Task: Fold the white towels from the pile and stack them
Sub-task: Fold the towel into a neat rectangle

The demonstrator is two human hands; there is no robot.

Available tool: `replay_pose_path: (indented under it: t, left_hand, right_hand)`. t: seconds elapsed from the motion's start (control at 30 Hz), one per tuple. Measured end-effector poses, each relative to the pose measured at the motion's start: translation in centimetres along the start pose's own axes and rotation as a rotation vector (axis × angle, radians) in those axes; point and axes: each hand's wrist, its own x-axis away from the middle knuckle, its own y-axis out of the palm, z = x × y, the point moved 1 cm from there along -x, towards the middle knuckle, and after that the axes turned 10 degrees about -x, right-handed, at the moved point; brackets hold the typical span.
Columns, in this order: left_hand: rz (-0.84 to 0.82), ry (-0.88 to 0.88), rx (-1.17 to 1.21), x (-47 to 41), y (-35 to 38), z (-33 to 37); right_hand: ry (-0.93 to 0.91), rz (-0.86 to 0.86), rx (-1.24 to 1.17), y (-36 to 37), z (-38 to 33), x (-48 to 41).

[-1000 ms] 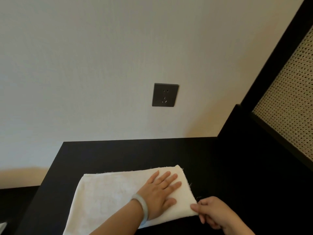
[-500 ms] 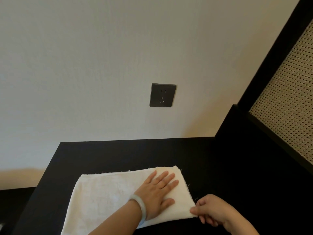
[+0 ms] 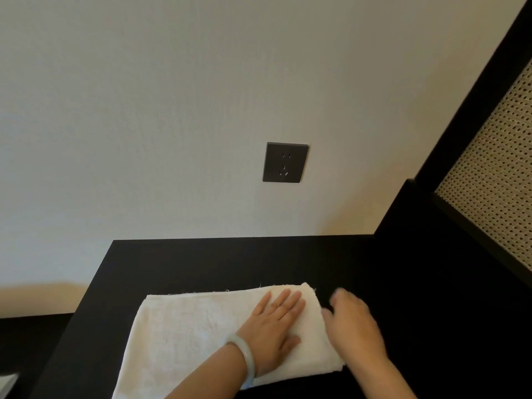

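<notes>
A white towel (image 3: 187, 329), folded into a long strip, lies flat on the black table (image 3: 230, 260) near its front. My left hand (image 3: 273, 329), with a pale bangle on the wrist, presses palm-down with straight fingers on the towel's right part. My right hand (image 3: 354, 326) is blurred with motion at the towel's right edge, fingers loosely extended and holding nothing I can make out. The towel pile is out of view.
A dark wall socket (image 3: 285, 162) sits on the white wall above the table. A black frame with woven cane panel (image 3: 495, 174) stands along the right side. The table's left edge drops to a lower dark surface (image 3: 26, 341).
My right hand let go of the towel's near right corner and moved up along the right edge. My left hand stayed pressing on the towel.
</notes>
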Motion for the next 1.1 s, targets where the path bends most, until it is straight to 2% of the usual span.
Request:
replay_pose_path:
  t: [0.03, 0.07, 0.13, 0.2, 0.37, 0.47, 0.53, 0.6, 0.73, 0.83, 0.93, 1.0, 1.1]
  left_hand:
    - [0.013, -0.076, -0.001, 0.4, -0.2, -0.1]
    - [0.019, -0.160, -0.004, 1.1, -0.3, -0.4]
    - [0.039, -0.335, -0.083, 3.2, -0.3, -1.7]
    - [0.077, -0.436, -0.154, 6.4, -0.5, -3.4]
    - [-0.062, -0.714, -0.094, 14.1, -0.7, -8.5]
    - [-0.118, -0.922, 0.085, 16.8, 0.1, -10.9]
    - [-0.058, -1.077, 0.182, 17.8, -0.1, -11.2]
    - [0.026, -1.181, 0.255, 18.1, -0.6, -10.8]
    - [0.158, -1.291, 0.619, 18.0, -1.4, -9.6]
    - [0.158, -1.334, 0.834, 18.1, -1.8, -9.3]
    - [0.183, -1.343, 1.093, 19.2, -1.7, -9.3]
    - [0.252, -1.338, 1.259, 20.6, -1.5, -8.8]
    - [0.402, -1.334, 1.385, 23.5, -1.1, -8.2]
  right_hand:
    - [-0.174, 0.071, -0.085, 0.8, -1.3, 0.4]
    - [-0.314, 0.040, -0.146, 1.7, -2.5, 0.8]
    - [-0.493, -0.129, -0.108, 4.0, -4.0, 1.2]
    - [-0.512, -0.243, 0.014, 6.0, -3.8, 1.0]
    - [-0.449, -0.226, 0.036, 7.2, -2.5, 0.5]
    - [-0.335, -0.122, 0.003, 6.6, -1.7, 0.6]
    - [-0.193, -0.007, -0.008, 5.5, -0.7, 1.1]
    - [-0.048, 0.028, -0.019, 4.3, 0.1, 1.5]
    - [0.206, -0.141, -0.255, 2.8, 0.2, 1.6]
    - [0.401, -0.290, -0.642, 2.2, 0.0, 1.3]
    - [0.551, -0.361, -0.984, 1.9, -0.1, 1.4]
    - [0.559, -0.375, -1.080, 2.4, -0.5, 1.9]
    - [0.470, -0.436, -1.164, 3.3, -2.4, 3.3]
